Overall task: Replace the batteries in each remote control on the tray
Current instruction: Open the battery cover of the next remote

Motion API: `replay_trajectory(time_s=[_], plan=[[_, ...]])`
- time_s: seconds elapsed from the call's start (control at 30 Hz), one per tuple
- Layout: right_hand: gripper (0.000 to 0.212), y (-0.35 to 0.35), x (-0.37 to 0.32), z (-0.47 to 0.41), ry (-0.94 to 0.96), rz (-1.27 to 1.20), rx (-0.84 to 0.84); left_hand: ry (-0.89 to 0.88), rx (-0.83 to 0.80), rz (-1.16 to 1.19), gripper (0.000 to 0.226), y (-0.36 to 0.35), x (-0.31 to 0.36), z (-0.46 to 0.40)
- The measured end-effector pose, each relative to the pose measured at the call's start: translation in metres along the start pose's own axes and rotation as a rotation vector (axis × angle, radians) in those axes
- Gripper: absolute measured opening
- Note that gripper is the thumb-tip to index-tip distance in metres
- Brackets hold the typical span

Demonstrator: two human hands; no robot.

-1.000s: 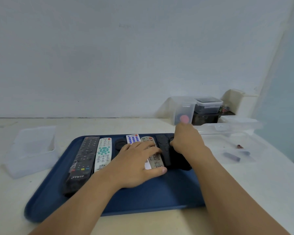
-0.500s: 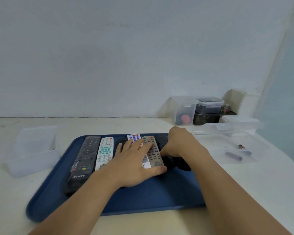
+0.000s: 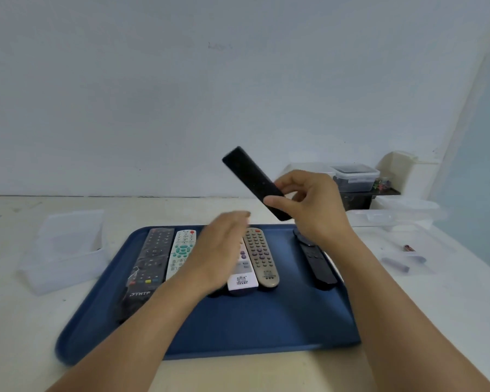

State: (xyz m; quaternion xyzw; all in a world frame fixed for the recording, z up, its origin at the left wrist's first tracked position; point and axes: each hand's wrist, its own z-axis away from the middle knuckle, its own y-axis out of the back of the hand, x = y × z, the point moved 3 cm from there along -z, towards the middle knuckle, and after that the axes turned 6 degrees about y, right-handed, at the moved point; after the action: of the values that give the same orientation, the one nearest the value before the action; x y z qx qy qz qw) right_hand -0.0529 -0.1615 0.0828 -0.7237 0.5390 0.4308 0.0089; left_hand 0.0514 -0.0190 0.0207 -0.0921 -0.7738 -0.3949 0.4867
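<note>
Your right hand (image 3: 311, 205) grasps the slim black plastic remote control (image 3: 255, 181) near its lower end, lifted above the blue plastic tray (image 3: 238, 329). Its long axis rises up and to the left. Your left hand (image 3: 218, 250) is released, blurred, below it and nearer its free end, so I judge it should take that end.

matt black plastic remote (image 3: 253, 181), smooth blue plastic tray (image 3: 255, 329), clear plastic boxes (image 3: 356, 176).
</note>
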Motion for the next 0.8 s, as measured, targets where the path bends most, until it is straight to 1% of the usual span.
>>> replay_trajectory(time_s=[0.03,0.07,0.1,0.13,0.17,0.2,0.27,0.37,0.4,0.43,0.5,0.6,0.73,0.8], plan=[[0.014,-0.005,-0.005,0.002,0.049,-0.038,-0.009,0.096,0.033,0.302,0.053,0.009,0.002,0.001],[0.014,-0.010,-0.008,0.004,0.090,-0.060,-0.024,0.203,-0.025,0.608,0.055,0.014,0.001,-0.001],[0.014,-0.016,-0.009,0.006,0.113,-0.085,-0.045,0.296,-0.140,0.875,0.062,0.018,0.004,-0.001],[0.015,-0.022,-0.008,0.007,0.113,-0.130,-0.076,0.358,-0.251,1.027,0.067,0.022,0.009,0.001],[0.016,-0.026,-0.007,0.009,0.108,-0.189,-0.106,0.364,-0.342,1.085,0.065,0.024,0.013,0.006],[0.018,-0.031,-0.006,0.010,0.109,-0.241,-0.127,0.338,-0.381,1.085,0.054,0.024,0.015,0.008],[0.023,-0.036,-0.003,0.011,0.125,-0.314,-0.141,0.291,-0.314,1.016,0.031,0.020,0.014,0.007],[0.043,-0.035,-0.002,0.008,0.077,-0.368,-0.127,0.245,-0.211,0.889,0.027,0.017,0.006,0.001],[0.048,-0.033,-0.001,0.007,0.021,-0.404,-0.119,0.225,-0.190,0.826,0.025,0.018,0.006,0.001],[0.048,-0.033,-0.001,0.007,-0.050,-0.463,-0.128,0.210,-0.176,0.751,0.023,0.018,0.006,0.001],[0.043,-0.036,0.000,0.008,-0.148,-0.558,-0.176,0.181,-0.174,0.606,0.019,0.017,0.008,0.004],[0.036,-0.041,0.003,0.010,-0.126,-0.487,-0.181,0.142,-0.178,0.458,0.018,0.013,0.010,0.006],[0.026,-0.043,0.009,0.010,-0.179,-0.541,-0.127,0.106,-0.146,0.360,0.016,0.011,0.009,0.005],[0.022,-0.045,0.009,0.010,-0.169,-0.525,-0.113,0.100,-0.142,0.342,0.016,0.011,0.008,0.004]])
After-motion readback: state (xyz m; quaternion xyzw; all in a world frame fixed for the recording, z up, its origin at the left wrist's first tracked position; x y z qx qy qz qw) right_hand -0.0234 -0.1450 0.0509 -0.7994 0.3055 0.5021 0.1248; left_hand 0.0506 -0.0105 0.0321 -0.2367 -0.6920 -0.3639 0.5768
